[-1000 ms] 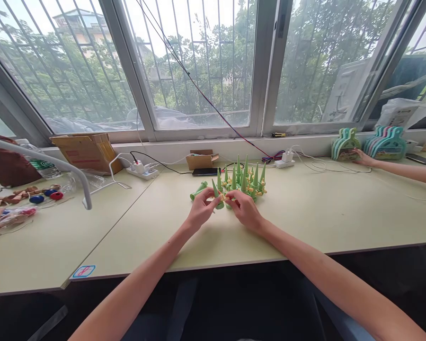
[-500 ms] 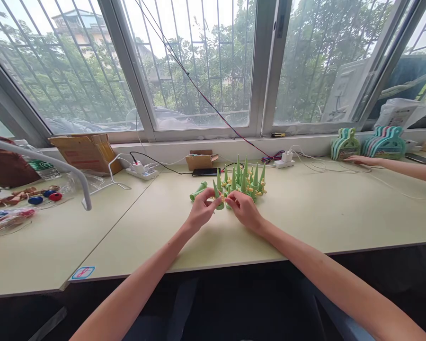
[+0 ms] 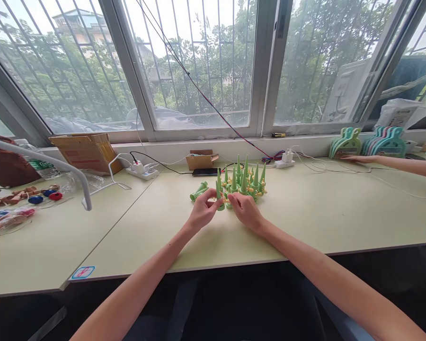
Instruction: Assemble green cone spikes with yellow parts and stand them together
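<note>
My left hand (image 3: pixel 203 209) is closed around a green watering spike (image 3: pixel 218 191), its pointed end up, just above the table. My right hand (image 3: pixel 247 210) pinches a small yellow valve (image 3: pixel 226 200) at the side of that spike. Right behind my hands stands a cluster of similar green spikes (image 3: pixel 246 177), points up, several with yellow valves on their sides. A couple of green tubular pieces (image 3: pixel 199 190) lie left of the cluster, beside my left fingers. My fingers partly cover the spike's lower part and the valve.
Behind the cluster lie a black phone (image 3: pixel 207 172) and a small cardboard box (image 3: pixel 200 159). Power strips (image 3: pixel 142 172) and cables line the sill. At right, another person's hand (image 3: pixel 358 158) touches green hangers (image 3: pixel 345 142). A lamp arm (image 3: pixel 81 182) and beads (image 3: pixel 35 200) are at left.
The held spike has tipped more upright and shifted slightly right between my hands. At right, the other person's hand has moved a little left with the green hangers.
</note>
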`<state>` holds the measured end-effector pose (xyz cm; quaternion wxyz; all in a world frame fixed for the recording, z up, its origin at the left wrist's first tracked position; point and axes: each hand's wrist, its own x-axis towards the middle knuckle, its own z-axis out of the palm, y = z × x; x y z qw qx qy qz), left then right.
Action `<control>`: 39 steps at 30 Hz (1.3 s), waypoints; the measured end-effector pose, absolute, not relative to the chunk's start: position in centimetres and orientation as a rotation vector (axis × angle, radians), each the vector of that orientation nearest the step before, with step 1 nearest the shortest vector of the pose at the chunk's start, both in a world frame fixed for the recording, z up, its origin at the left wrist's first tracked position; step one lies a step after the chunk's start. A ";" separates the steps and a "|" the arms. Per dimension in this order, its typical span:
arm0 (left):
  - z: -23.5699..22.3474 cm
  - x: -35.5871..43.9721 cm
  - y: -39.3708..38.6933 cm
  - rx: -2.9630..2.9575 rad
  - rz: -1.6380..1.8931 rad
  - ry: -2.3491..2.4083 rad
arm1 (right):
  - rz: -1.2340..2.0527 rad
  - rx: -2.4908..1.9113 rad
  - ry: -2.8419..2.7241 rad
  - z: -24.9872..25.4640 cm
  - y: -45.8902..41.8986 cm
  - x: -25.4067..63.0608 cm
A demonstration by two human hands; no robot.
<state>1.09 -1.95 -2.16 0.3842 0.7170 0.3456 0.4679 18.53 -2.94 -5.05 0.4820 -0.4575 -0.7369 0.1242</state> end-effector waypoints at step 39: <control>-2.1 1.1 -1.9 1.829 1.206 0.921 | 0.370 -1.026 -1.904 -5.0 -3.2 18.6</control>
